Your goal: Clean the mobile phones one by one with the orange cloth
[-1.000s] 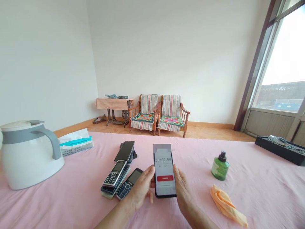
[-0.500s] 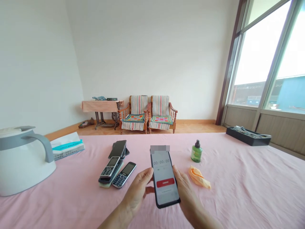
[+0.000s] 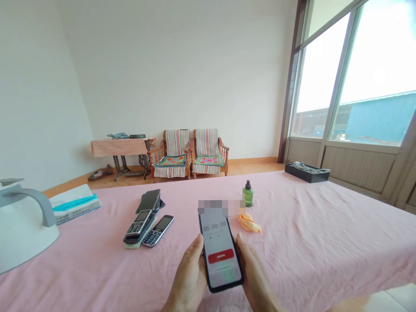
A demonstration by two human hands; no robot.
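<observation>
A black-edged smartphone [image 3: 221, 247] is held up over the table between both hands, its screen lit with a 00:00:00 timer and a red button. My left hand [image 3: 191, 273] grips its left edge, thumb along the side. On the opposite edge, my right hand [image 3: 255, 271] is closed around the phone's side; its fingers behind the phone are hidden. Just beyond the right hand lies a crumpled orange cloth [image 3: 249, 223], with a green spray bottle [image 3: 248, 196] standing behind it. Left of the hands are a silver-and-black keypad phone [image 3: 158, 231] and stacked phones topped by another keypad phone [image 3: 139, 222].
Dark smartphones [image 3: 148, 201] lie overlapped behind the stack. At the left stand a white jug [image 3: 22, 234] and a tissue pack [image 3: 76, 204]. A black tray [image 3: 307, 173] of metal items sits at the far right of the pink tablecloth [image 3: 302, 242]. Two armchairs [image 3: 177, 147] stand beyond.
The view has turned to the right, so table items appear further left. Both hands still hold the smartphone, which sits slightly lower in view.
</observation>
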